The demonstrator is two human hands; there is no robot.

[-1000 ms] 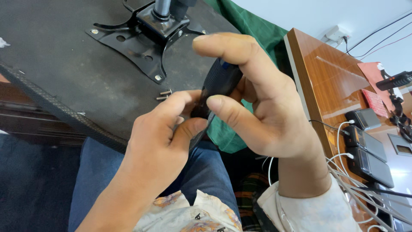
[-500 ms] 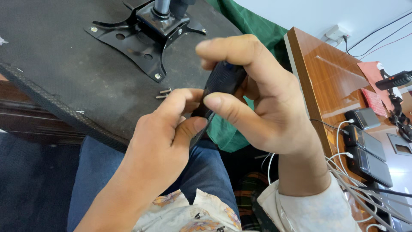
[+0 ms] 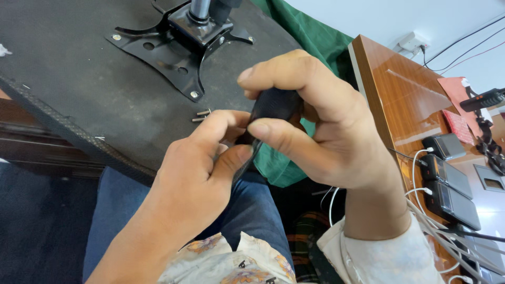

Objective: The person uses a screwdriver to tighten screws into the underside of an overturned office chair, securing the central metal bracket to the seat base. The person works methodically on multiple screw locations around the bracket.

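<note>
Above the lap at frame centre, the right hand (image 3: 321, 137) closes around a black rounded tool handle (image 3: 273, 105) while the left hand (image 3: 202, 163) pinches its lower end, with two small metal screws (image 3: 202, 115) lying on the dark board (image 3: 79, 94) at ten o'clock, below the black metal bracket (image 3: 173, 44).

- right hand (image 3: 326, 131) curled tighter over the black handle (image 3: 273, 105); more of the handle covered than a second ago
- right forefinger bent lower across the handle top
- left hand (image 3: 202, 168) thumb slid up beside the right thumb; now touching
</note>
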